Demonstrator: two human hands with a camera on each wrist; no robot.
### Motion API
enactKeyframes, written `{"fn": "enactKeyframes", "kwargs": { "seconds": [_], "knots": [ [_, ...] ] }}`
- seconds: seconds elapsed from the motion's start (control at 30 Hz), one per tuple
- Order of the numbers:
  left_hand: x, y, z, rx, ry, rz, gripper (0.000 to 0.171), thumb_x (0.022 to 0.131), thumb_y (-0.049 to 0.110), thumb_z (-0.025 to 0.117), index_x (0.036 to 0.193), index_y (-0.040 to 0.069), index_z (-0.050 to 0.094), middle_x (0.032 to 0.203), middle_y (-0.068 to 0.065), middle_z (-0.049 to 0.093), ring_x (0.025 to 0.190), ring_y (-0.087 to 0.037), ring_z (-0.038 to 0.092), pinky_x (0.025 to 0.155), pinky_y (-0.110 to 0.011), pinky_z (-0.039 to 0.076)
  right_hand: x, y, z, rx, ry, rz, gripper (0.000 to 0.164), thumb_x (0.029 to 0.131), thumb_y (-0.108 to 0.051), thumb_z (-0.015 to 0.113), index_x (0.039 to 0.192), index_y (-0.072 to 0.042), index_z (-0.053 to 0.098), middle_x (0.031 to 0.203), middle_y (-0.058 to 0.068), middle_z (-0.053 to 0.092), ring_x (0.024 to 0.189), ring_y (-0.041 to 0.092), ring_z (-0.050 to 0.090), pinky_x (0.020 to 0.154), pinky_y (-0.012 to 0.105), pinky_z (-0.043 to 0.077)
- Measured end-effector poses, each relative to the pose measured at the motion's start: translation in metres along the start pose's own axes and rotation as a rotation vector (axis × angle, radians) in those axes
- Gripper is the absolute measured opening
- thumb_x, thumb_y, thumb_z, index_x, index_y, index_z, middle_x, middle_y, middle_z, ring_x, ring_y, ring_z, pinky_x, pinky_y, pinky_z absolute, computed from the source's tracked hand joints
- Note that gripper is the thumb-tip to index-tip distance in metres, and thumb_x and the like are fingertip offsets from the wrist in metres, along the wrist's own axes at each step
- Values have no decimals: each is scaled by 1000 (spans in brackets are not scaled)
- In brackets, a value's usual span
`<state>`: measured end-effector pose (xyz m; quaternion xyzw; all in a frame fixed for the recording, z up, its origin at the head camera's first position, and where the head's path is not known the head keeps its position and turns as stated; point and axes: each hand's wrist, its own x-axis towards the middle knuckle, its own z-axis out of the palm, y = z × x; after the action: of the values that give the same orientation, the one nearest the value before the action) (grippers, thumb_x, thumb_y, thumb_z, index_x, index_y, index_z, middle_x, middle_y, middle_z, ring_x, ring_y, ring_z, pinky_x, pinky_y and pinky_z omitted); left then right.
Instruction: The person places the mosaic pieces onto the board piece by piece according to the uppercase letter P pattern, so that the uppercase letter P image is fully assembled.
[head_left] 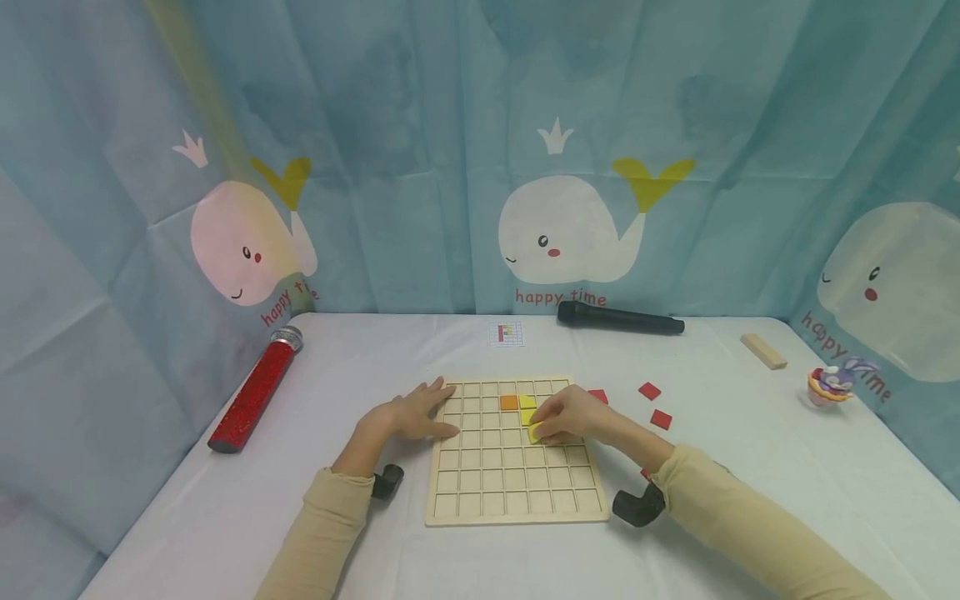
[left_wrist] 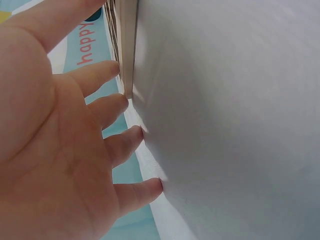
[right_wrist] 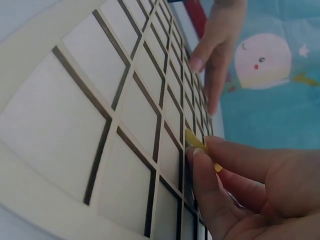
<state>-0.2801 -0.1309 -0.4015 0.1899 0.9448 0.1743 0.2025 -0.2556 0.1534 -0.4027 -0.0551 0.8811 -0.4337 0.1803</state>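
A wooden grid board (head_left: 517, 507) lies on the white table. My right hand (head_left: 573, 414) pinches a yellow tile (right_wrist: 195, 140) between thumb and fingers, low over the board; in the right wrist view the tile is tilted. One orange tile (head_left: 509, 402) sits in a cell near the far side. Beside it is a yellow tile (head_left: 527, 402), and another yellow tile (head_left: 527, 417) is in the cell nearer me. My left hand (head_left: 415, 414) is spread at the board's left edge, thumb and index fingertip on the frame, other fingertips on the tablecloth.
Several red tiles (head_left: 649, 390) lie right of the board, some partly behind my right hand and sleeve. A small printed grid card (head_left: 507, 334) is behind the board. Around the edges are a red microphone (head_left: 255, 393), a black microphone (head_left: 622, 319), a wooden block (head_left: 763, 351) and a bunny figurine (head_left: 831, 383).
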Motion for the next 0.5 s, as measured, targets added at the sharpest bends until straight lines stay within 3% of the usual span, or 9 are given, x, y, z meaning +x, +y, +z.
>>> {"fn": "enactKeyframes", "kwargs": {
  "seconds": [0.5],
  "knots": [
    [0,1,0,-3,4,-6,78,91,46,61,152,11,26,157,-14,12,143,-35,7,109,-61,9,-6,0,-4,17,-33,8,16,81,-12,76,95,-5,74,79,2,70,67,12,64,64,24,55]
  ]
}}
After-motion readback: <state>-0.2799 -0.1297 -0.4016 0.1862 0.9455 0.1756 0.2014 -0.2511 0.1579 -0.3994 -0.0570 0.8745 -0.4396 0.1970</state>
